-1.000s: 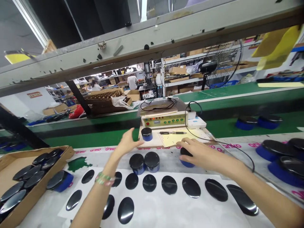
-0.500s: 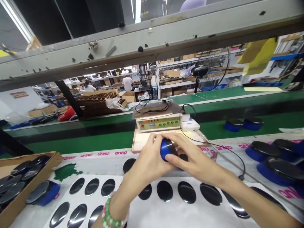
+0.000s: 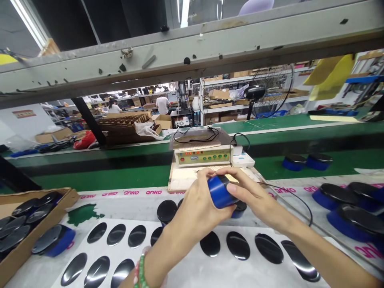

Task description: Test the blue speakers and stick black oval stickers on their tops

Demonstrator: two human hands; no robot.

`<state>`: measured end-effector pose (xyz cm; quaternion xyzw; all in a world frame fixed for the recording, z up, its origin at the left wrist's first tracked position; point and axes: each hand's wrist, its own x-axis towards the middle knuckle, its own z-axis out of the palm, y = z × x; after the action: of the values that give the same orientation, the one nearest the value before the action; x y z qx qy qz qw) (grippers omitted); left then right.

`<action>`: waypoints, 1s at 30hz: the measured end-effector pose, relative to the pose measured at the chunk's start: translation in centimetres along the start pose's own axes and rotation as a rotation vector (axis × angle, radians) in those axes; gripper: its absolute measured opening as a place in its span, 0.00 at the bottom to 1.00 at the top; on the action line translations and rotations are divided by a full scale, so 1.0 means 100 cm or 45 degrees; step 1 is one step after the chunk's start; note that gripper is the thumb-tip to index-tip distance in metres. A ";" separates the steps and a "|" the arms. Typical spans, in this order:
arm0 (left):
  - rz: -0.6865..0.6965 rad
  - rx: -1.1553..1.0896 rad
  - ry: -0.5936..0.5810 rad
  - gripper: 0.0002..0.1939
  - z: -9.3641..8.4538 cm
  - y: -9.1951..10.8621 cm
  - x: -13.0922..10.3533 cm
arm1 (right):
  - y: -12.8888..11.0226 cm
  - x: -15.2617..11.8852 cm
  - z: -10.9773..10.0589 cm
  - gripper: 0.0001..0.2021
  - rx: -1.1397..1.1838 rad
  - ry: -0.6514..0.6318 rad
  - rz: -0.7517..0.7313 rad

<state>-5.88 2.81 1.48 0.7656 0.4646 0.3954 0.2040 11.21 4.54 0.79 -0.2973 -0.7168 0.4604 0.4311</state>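
Observation:
Near the centre, a round blue part with a black top (image 3: pixel 219 193) is tilted between both hands. My left hand (image 3: pixel 199 204), with a bead bracelet at the wrist, wraps round its blue side. The fingers and thumb of my right hand (image 3: pixel 252 194) press on its black top and edge. Under the hands lies a white sheet (image 3: pixel 234 276) bearing rows of black discs (image 3: pixel 238 245). Behind my left forearm stands another part with a black top (image 3: pixel 167 211); one more blue part (image 3: pixel 239 209) is partly hidden below my right hand.
A cardboard box (image 3: pixel 70 199) of black-topped parts stands at left, a blue part (image 3: pixel 54 241) beside it. More blue parts (image 3: pixel 334 196) sit at right. Behind the hands is a control box (image 3: pixel 204 156) with a cable. A metal beam (image 3: pixel 168 56) crosses above. Two people are in the background.
The held part has turned, so more of its blue side shows, and has shifted slightly right with both hands. The view has shifted a little. More red lights show on the control box.

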 end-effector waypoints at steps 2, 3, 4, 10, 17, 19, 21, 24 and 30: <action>0.085 0.072 0.058 0.33 0.002 -0.002 -0.001 | 0.001 0.000 0.002 0.15 0.033 0.019 0.003; 0.131 0.109 0.080 0.34 0.004 -0.004 -0.001 | 0.002 0.000 0.003 0.15 0.051 0.037 0.004; 0.177 0.146 0.098 0.34 0.005 -0.005 -0.002 | 0.002 0.001 0.005 0.14 0.065 0.053 0.004; 0.316 0.284 0.146 0.36 0.006 -0.004 -0.008 | 0.005 0.001 0.003 0.11 0.148 0.098 -0.036; -0.019 -0.108 -0.004 0.34 -0.016 0.012 -0.005 | -0.004 -0.002 -0.011 0.19 0.136 -0.100 -0.052; -0.104 -0.208 -0.061 0.34 -0.019 0.015 -0.004 | -0.009 -0.003 -0.012 0.20 0.186 -0.159 -0.065; -0.181 -0.295 -0.118 0.34 -0.021 0.016 -0.003 | -0.012 -0.005 -0.011 0.23 0.205 -0.229 -0.082; -0.245 -0.360 -0.174 0.33 -0.023 0.017 -0.002 | -0.016 -0.007 -0.010 0.24 0.180 -0.273 -0.092; -0.372 -0.718 -0.483 0.35 -0.033 0.014 -0.001 | -0.015 -0.008 -0.012 0.25 0.041 -0.279 -0.142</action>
<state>-7.79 1.84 4.36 0.6646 0.3956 0.3256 0.5439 12.61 3.77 2.14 -0.1977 -0.7677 0.4768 0.3798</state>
